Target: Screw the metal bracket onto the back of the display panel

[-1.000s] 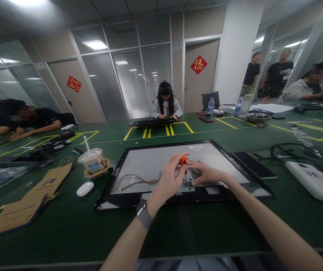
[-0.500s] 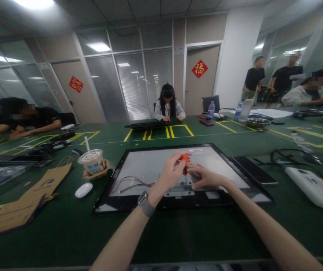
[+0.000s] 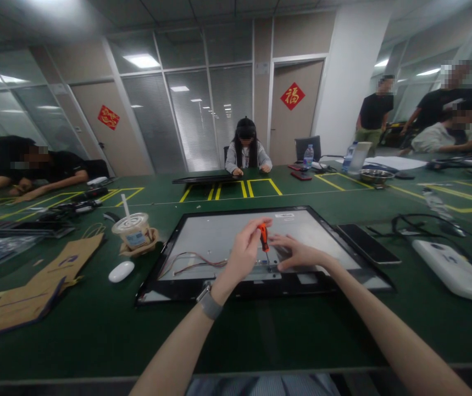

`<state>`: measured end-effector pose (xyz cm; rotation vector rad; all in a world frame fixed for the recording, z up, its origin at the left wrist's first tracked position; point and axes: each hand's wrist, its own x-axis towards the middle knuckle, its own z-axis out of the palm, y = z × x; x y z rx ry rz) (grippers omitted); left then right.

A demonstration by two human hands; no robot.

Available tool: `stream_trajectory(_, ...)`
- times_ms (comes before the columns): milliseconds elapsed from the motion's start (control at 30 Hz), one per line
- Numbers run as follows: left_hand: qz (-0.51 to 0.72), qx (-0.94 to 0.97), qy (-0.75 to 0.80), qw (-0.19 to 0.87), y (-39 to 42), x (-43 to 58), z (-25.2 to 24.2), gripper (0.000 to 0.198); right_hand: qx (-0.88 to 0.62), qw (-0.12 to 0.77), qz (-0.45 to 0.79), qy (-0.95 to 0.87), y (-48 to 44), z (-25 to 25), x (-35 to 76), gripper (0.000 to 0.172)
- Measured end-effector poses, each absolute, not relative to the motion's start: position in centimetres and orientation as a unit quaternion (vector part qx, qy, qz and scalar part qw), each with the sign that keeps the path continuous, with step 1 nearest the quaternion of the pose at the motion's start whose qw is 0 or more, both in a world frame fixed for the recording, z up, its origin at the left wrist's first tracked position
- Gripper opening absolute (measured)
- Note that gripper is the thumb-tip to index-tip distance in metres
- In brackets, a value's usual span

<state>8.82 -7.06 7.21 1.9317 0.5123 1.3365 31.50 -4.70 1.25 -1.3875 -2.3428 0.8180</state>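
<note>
An orange-and-black screwdriver (image 3: 264,237) is in my left hand (image 3: 247,250), gripped around the top of its handle. Tilted slightly, its shaft runs down to a metal bracket (image 3: 256,270) near the front edge of a display panel (image 3: 215,231); what the tip touches is too small to tell. My right hand (image 3: 297,251) rests beside the shaft with fingers spread, its thumb low by the bracket and nothing visible in its grasp. Thin coloured wires (image 3: 196,257) lie across the panel's grey back, left of my left hand.
Left of the panel are a drink cup (image 3: 132,228) with a straw, a white oval case (image 3: 121,271) and a brown paper bag (image 3: 50,280). To the right lie a dark phone (image 3: 367,243), a white device (image 3: 454,269) and cables. A person (image 3: 247,151) sits opposite.
The screwdriver handle now leans further left, and my left hand has moved slightly left with it. My right hand has shifted a little left, staying beside the shaft.
</note>
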Motion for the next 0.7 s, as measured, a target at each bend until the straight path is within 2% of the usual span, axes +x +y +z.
stream_trajectory(100, 0.52, 0.748, 0.199, 0.36, -6.8, 8.7, 7.2, 0.026, -0.481, 0.149, 0.285, -0.816, -4.8, 1.4, 31.5, 0.085)
stream_trajectory(267, 0.563, 0.749, 0.237, 0.257, -7.1, 8.8, 7.0, 0.018, -0.478, 0.142, 0.301, -0.813, -5.0, 2.0, 31.6, 0.084)
stream_trajectory(467, 0.532, 0.775, 0.209, 0.27, -7.6, 8.6, 7.5, 0.029, -0.474, 0.157, 0.32, -0.805, -5.2, 2.6, 31.6, 0.079)
stream_trajectory(633, 0.567, 0.753, 0.253, 0.218, -7.3, 8.6, 7.4, 0.014, -0.473, 0.153, 0.311, -0.81, -5.2, 2.3, 31.6, 0.078)
stream_trajectory(700, 0.567, 0.754, 0.263, 0.204, -7.3, 8.5, 7.4, 0.014, -0.472, 0.151, 0.309, -0.812, -5.1, 2.2, 31.6, 0.078)
